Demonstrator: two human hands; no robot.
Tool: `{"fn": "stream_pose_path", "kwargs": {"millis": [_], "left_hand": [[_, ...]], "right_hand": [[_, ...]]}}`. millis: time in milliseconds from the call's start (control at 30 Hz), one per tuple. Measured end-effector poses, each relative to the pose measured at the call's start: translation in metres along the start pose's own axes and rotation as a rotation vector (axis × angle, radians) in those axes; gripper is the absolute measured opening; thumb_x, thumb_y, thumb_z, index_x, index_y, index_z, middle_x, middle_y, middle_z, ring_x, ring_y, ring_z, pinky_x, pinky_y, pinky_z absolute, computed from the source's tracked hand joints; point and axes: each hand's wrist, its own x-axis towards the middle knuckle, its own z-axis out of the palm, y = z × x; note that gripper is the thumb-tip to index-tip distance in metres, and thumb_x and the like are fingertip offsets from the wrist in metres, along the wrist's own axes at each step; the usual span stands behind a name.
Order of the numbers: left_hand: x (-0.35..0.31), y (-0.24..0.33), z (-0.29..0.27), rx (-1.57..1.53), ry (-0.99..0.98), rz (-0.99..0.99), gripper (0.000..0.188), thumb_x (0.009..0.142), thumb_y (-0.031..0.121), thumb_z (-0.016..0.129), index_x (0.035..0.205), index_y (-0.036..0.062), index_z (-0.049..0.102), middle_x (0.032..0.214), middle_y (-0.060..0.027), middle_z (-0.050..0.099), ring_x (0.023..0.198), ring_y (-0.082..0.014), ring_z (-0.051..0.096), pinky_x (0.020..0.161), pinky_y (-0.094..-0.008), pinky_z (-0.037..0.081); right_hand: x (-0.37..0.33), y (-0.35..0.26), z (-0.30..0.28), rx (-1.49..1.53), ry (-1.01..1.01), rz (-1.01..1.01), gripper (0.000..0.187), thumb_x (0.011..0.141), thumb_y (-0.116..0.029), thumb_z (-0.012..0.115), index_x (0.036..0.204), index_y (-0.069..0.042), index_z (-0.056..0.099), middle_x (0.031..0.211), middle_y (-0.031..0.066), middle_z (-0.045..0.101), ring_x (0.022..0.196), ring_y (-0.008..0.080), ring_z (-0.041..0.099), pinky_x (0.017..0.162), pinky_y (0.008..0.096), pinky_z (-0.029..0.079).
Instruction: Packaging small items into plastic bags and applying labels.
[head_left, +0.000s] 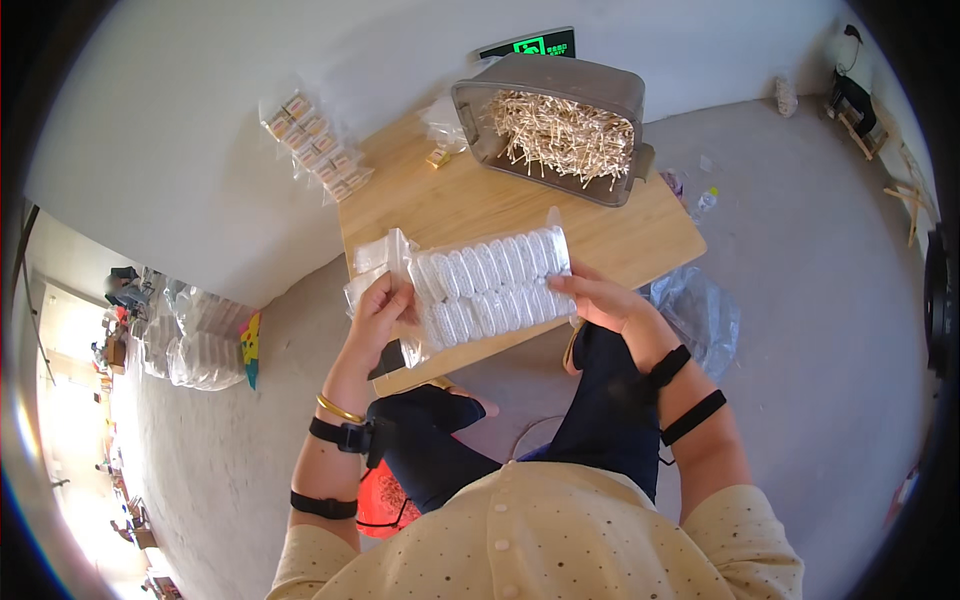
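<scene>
A clear plastic bag [490,277] with two rows of white rounded packs inside is stretched out between my hands, above the near part of the wooden table. My left hand [382,308] is closed on the bag's left end, thumb on top. At the opposite edge my right hand [605,298] pinches the bag between thumb and fingers. Other clear plastic packets [372,262] lie just beyond my left hand, partly covered by the bag. What the white packs are made of is too small to tell.
A tilted grey-brown bin [550,75] of cotton swabs [565,135] stands at the table's [400,200] far side. Strips of small packets [315,145] lean at the far left. A green-lit sign [530,46] is behind. Plastic film [697,315] lies on the floor at right; wrapped bundles [205,340] stand left.
</scene>
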Motion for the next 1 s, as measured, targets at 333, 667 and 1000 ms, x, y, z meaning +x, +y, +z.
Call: {"fn": "stream_pose_path", "kwargs": {"millis": [333, 667, 1000], "left_hand": [[0.036, -0.033, 0.001, 1.094, -0.037, 0.646, 0.011, 0.077, 0.008, 0.071, 0.085, 0.0072, 0.063, 0.097, -0.0063, 0.064, 0.085, -0.0267, 0.065, 0.075, -0.0365, 0.055], [0.04, -0.139, 0.044, 1.062, 0.119, 0.6, 0.008, 0.082, 0.008, 0.067, 0.089, 0.0096, 0.063, 0.101, -0.0011, 0.062, 0.075, -0.0242, 0.067, 0.062, -0.0355, 0.058], [0.025, -0.168, 0.067, 0.783, 0.225, 0.487, 0.006, 0.083, 0.009, 0.069, 0.087, 0.0104, 0.065, 0.099, -0.0016, 0.063, 0.079, -0.0255, 0.067, 0.065, -0.0372, 0.056]], "right_hand": [[0.028, -0.008, -0.024, -1.309, 0.326, -0.691, 0.078, 0.077, -0.003, 0.071, 0.146, -0.013, 0.037, 0.136, 0.0127, 0.049, 0.121, 0.0379, 0.052, 0.099, 0.0422, 0.046], [0.06, 0.032, -0.076, -1.482, 0.412, -0.628, 0.065, 0.089, -0.004, 0.058, 0.148, -0.02, 0.038, 0.142, 0.0104, 0.052, 0.105, 0.0358, 0.064, 0.086, 0.0435, 0.053], [0.051, -0.003, 0.003, -1.504, 0.423, -0.717, 0.021, 0.091, -0.005, 0.058, 0.111, -0.005, 0.066, 0.118, 0.0136, 0.061, 0.109, 0.0342, 0.059, 0.094, 0.0435, 0.047]]}}
